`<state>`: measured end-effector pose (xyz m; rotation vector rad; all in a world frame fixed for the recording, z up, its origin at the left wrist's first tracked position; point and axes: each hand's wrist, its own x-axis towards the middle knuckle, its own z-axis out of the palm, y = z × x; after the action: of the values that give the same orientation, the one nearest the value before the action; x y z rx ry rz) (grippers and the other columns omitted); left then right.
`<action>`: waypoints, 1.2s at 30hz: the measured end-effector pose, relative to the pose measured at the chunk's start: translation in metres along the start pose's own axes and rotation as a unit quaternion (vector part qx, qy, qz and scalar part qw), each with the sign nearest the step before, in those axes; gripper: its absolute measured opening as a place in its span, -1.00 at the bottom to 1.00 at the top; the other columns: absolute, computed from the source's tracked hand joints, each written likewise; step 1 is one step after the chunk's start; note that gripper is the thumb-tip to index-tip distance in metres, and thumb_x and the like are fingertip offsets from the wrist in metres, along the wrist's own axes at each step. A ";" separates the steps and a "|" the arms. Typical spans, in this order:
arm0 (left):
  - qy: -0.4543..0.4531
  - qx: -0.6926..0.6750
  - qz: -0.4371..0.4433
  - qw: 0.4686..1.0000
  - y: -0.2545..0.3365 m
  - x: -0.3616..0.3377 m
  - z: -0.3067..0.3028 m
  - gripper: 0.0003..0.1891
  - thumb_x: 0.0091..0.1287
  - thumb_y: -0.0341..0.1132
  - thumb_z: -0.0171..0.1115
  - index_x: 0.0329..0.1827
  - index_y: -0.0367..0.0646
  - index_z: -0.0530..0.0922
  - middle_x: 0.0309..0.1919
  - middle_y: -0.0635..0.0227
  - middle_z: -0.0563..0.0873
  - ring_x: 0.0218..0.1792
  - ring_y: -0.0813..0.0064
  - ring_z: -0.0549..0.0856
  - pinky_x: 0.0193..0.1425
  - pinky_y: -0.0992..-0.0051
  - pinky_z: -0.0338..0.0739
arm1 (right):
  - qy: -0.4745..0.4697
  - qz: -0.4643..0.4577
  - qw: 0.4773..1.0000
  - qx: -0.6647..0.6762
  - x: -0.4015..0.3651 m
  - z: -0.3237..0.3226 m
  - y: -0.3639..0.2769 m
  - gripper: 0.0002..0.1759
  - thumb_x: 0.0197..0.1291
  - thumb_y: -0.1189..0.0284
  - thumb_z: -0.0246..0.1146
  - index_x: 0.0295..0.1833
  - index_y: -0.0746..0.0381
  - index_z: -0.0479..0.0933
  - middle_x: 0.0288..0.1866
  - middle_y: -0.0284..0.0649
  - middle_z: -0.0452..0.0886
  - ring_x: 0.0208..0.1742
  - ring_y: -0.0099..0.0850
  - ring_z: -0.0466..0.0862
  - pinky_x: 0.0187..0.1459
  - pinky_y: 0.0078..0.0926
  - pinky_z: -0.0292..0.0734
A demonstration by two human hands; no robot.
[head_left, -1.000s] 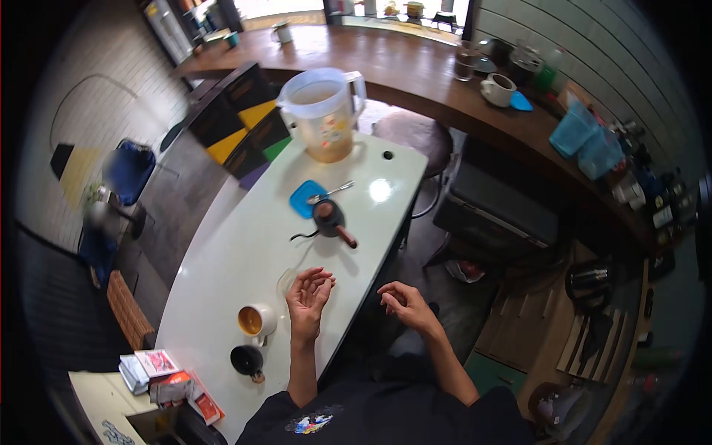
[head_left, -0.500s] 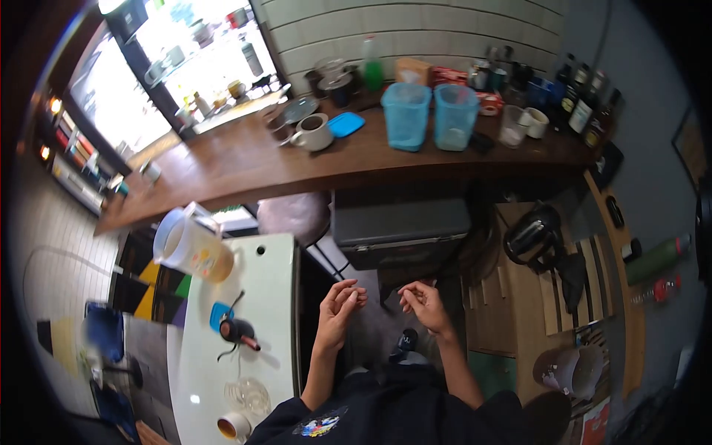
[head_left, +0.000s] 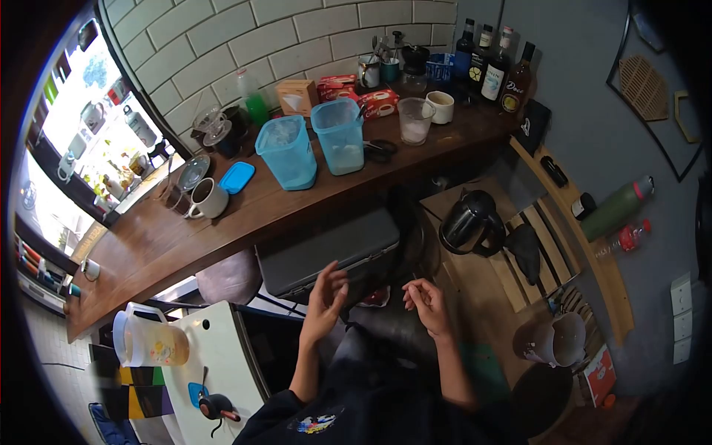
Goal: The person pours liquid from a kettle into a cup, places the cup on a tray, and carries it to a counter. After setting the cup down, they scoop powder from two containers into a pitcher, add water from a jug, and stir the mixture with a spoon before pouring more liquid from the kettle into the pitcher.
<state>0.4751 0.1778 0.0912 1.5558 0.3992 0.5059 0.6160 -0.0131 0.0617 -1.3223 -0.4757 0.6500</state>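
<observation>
My left hand [head_left: 325, 302] hangs in the air in front of my body, holding nothing, with its fingers loosely apart. Level with it on the right, my right hand [head_left: 428, 306] has its thumb and fingers pinched together; a small thin dark thing may show at the fingertips, too small to name. Neither hand touches the furniture. Beyond them is a dark grey chest-like box [head_left: 326, 248] under the wooden counter [head_left: 245, 233]. Two blue translucent plastic containers [head_left: 288, 159] stand on the counter, with white stuff visible in the right one [head_left: 340, 144].
On the counter are a white mug [head_left: 208, 199], a blue lid [head_left: 237, 178], a glass cup [head_left: 414, 122] and several bottles [head_left: 495, 70]. A black kettle [head_left: 467, 222] sits on a wooden surface at right. A pitcher [head_left: 152, 343] and a small dark pot [head_left: 216, 406] rest on the white table [head_left: 215, 334].
My view has turned to the right, so the counter and white table have shifted left and the bottles show more clearly. My left hand's fingers have opened; my right hand stays pinched.
</observation>
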 end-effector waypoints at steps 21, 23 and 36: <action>0.218 0.157 0.186 0.945 0.062 0.181 -0.058 0.16 0.01 -0.39 0.53 0.53 -0.31 -0.19 0.42 -0.11 0.16 0.47 0.13 0.19 0.51 0.22 0.13 | 0.009 -0.246 0.966 -0.079 0.225 0.069 -0.142 -0.43 0.31 0.52 0.23 0.38 0.39 0.23 -0.23 -0.30 0.48 -0.36 -0.70 0.48 -0.30 -0.74 0.42; 0.227 0.181 0.191 0.938 0.059 0.191 -0.060 0.16 0.02 -0.40 0.52 0.53 -0.33 -0.23 0.41 -0.12 0.16 0.46 0.12 0.20 0.50 0.25 0.14 | 0.002 -0.258 0.963 -0.073 0.241 0.074 -0.146 -0.51 0.30 0.53 0.24 0.29 0.40 0.31 -0.29 -0.35 0.47 -0.39 -0.73 0.47 -0.34 -0.77 0.39; 0.374 0.219 0.169 0.885 0.038 0.228 -0.049 0.05 -0.08 -0.25 0.59 0.39 -0.39 0.06 0.20 -0.05 0.35 0.23 0.12 0.45 0.32 0.24 0.36 | -0.126 -0.228 0.948 -0.181 0.282 0.062 -0.175 -0.93 0.29 0.59 0.16 -0.17 0.34 0.55 -0.56 -0.45 0.45 -0.55 -0.81 0.37 -0.54 -0.73 0.23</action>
<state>0.6373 0.3406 0.1468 1.8318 0.8825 1.3816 0.8109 0.2026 0.2327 -1.4072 -1.1158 0.3500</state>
